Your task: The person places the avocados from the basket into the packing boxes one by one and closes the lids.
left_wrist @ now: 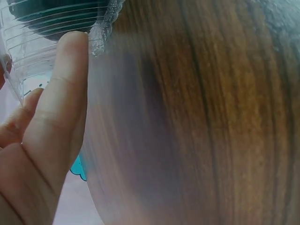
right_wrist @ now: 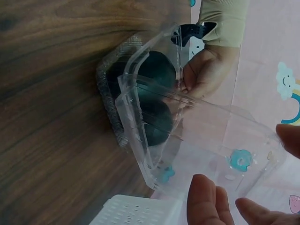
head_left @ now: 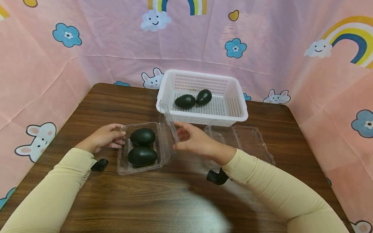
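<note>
Wood-grain table [head_left: 140, 200]: white basket [head_left: 204, 117] at back, left clear clamshell [head_left: 166, 145], right clear clamshell [head_left: 252, 142].

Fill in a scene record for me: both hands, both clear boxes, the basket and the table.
left hand: touches the left box at its left side
right hand: touches the left box's raised lid
left box: lid up, two avocados inside
right box: open, partly hidden by the right arm
basket: white, behind the boxes, two more avocados inside
table: brown, wood-grained
</note>
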`<control>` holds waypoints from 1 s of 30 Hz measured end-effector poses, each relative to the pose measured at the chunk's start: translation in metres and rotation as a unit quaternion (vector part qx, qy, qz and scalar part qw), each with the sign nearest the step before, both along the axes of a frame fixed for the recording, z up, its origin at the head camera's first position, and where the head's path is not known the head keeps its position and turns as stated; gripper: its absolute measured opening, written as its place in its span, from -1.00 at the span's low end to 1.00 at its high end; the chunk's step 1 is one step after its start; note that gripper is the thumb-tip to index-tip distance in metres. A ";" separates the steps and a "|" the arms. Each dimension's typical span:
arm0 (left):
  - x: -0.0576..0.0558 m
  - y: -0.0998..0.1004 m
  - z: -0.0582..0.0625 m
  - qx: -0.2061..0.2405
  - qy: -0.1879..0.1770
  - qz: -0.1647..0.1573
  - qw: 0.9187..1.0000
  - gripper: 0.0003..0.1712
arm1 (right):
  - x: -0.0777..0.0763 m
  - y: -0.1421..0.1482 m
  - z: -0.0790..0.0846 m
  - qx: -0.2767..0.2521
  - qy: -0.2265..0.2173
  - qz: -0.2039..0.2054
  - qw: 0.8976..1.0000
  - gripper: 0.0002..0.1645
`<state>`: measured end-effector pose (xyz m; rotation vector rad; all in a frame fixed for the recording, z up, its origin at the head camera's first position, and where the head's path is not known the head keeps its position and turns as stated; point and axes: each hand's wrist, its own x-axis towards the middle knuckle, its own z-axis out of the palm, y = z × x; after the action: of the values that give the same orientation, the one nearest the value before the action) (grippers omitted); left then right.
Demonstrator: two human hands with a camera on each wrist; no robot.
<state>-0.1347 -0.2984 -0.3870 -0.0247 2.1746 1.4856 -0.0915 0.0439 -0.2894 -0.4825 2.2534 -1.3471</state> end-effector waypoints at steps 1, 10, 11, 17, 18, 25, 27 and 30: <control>0.000 0.000 0.000 0.002 0.000 0.001 1.000 -0.27 | -0.001 0.000 0.001 0.002 0.000 0.003 1.000 -0.04; 0.005 0.006 0.001 0.013 -0.001 0.000 1.000 -0.26 | -0.007 -0.004 0.006 0.017 0.011 0.037 0.999 -0.05; 0.005 0.007 0.001 0.013 -0.002 0.002 1.000 -0.26 | -0.007 -0.005 0.006 0.019 0.012 0.040 0.999 -0.05; 0.007 0.011 0.002 0.016 -0.006 0.013 1.000 -0.27 | -0.009 -0.008 0.010 0.051 0.030 0.058 0.997 -0.04; 0.007 0.012 0.002 0.017 -0.005 0.013 1.000 -0.27 | -0.009 -0.009 0.010 0.056 0.032 0.060 0.996 -0.05; 0.010 0.015 0.002 0.003 0.003 0.009 1.000 -0.30 | -0.010 -0.015 0.014 0.066 0.039 0.073 0.994 -0.06; 0.011 0.017 0.002 0.000 0.005 0.007 1.000 -0.31 | -0.011 -0.016 0.015 0.073 0.044 0.076 0.993 -0.06; 0.013 0.018 0.002 0.000 0.005 0.003 1.000 -0.29 | -0.011 -0.018 0.015 0.086 0.046 0.081 0.992 -0.06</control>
<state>-0.1219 -0.2799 -0.3853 -0.0233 2.1837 1.4919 -0.1026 0.0254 -0.2743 -0.6622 2.3232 -1.0603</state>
